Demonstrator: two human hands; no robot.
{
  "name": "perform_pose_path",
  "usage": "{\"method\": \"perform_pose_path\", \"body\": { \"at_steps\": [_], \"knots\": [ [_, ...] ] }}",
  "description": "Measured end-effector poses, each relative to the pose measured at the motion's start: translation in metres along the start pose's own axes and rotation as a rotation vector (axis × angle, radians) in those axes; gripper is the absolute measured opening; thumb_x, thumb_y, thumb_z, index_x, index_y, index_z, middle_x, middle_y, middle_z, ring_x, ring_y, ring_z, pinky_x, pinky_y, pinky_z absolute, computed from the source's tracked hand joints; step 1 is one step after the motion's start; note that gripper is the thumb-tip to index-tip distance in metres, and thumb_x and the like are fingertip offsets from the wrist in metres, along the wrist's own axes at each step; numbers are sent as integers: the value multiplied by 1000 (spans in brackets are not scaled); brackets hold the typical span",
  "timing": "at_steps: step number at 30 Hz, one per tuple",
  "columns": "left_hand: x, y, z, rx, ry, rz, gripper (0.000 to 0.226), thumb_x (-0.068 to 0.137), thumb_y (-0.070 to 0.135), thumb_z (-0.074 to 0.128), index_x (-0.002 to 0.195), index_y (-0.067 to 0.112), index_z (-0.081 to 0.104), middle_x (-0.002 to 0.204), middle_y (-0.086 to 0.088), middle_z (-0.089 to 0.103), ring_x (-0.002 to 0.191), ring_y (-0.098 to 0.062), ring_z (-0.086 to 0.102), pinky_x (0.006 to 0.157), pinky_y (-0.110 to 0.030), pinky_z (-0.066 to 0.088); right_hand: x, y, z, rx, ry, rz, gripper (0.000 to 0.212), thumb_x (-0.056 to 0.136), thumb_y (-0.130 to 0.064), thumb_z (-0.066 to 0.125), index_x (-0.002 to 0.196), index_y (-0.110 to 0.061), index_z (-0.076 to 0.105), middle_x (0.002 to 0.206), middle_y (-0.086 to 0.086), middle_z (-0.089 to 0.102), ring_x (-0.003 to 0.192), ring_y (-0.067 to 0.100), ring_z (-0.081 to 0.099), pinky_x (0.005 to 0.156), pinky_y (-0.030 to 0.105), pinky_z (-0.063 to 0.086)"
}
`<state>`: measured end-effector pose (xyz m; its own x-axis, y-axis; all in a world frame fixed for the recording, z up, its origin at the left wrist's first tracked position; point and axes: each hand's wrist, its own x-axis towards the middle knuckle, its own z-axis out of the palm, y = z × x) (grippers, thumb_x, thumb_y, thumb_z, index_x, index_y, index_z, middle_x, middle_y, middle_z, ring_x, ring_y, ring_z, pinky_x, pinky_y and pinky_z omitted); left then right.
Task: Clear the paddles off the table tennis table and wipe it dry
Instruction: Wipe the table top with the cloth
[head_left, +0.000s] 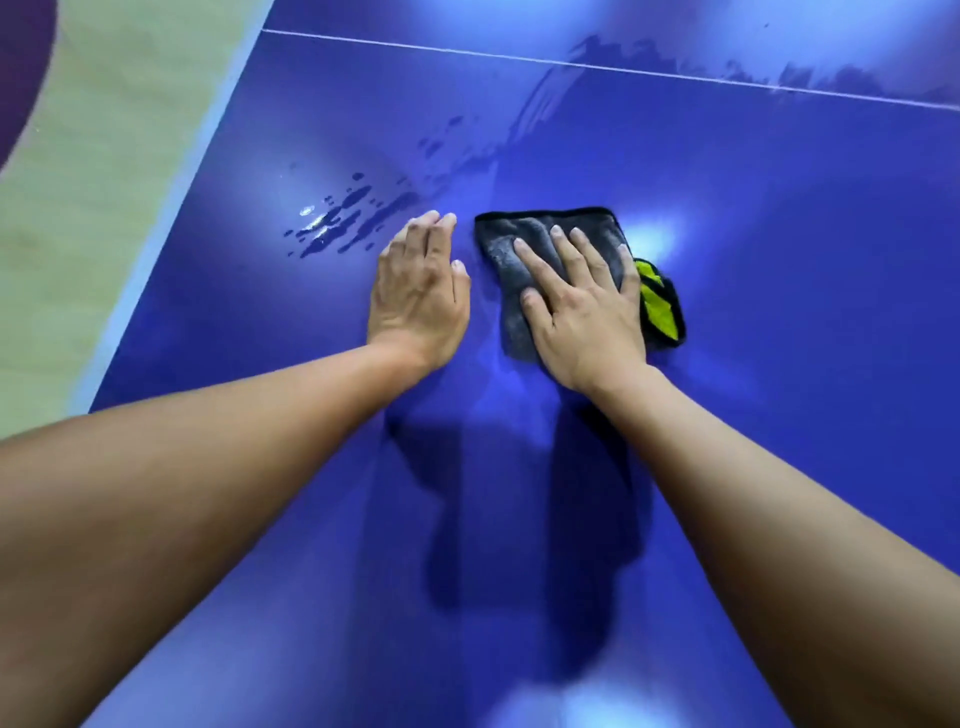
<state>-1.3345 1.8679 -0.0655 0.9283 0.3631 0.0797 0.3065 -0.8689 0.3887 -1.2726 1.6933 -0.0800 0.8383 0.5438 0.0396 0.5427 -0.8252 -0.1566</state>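
Observation:
A grey cloth with a black border and a yellow-green underside lies flat on the blue table tennis table. My right hand presses down on it with fingers spread. My left hand rests flat on the bare table just left of the cloth, fingers together, holding nothing. Water drops and a puddle sit to the left of my left hand. Wet streaks run up toward the white line. No paddles are in view.
The white centre line crosses the table at the top. The table's pale left edge runs diagonally, with a beige and purple floor beyond it. More wet smears lie near the line at the upper right.

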Motion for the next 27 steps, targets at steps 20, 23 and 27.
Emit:
{"method": "perform_pose_path", "body": {
  "at_steps": [20, 23, 27],
  "knots": [
    [-349, -36, -59, 129, -240, -80, 62, 97, 31, 24, 156, 13, 35, 165, -9, 27, 153, -30, 23, 124, -47, 23, -337, -126, 4, 41, -17, -3, 56, 105, -45, 36, 160, -36, 31, 168, 4, 28, 158, 19, 17, 124, 61, 14],
    [-339, -38, -64, 114, -204, -100, 57, 92, 29, 34, 144, 12, 52, 154, -12, 45, 141, -34, 42, 116, -46, 33, -331, -128, 4, 16, -28, -16, 58, 104, -47, 35, 161, -39, 27, 168, 3, 27, 158, 18, 16, 123, 61, 14],
    [-321, -51, -64, 120, -183, -51, 57, 92, 27, 39, 145, 11, 51, 155, -14, 42, 142, -35, 42, 116, -49, 34, -297, -126, 5, 4, -8, -16, 59, 102, -49, 36, 160, -42, 25, 168, 2, 27, 158, 17, 15, 124, 60, 12]
  ]
}}
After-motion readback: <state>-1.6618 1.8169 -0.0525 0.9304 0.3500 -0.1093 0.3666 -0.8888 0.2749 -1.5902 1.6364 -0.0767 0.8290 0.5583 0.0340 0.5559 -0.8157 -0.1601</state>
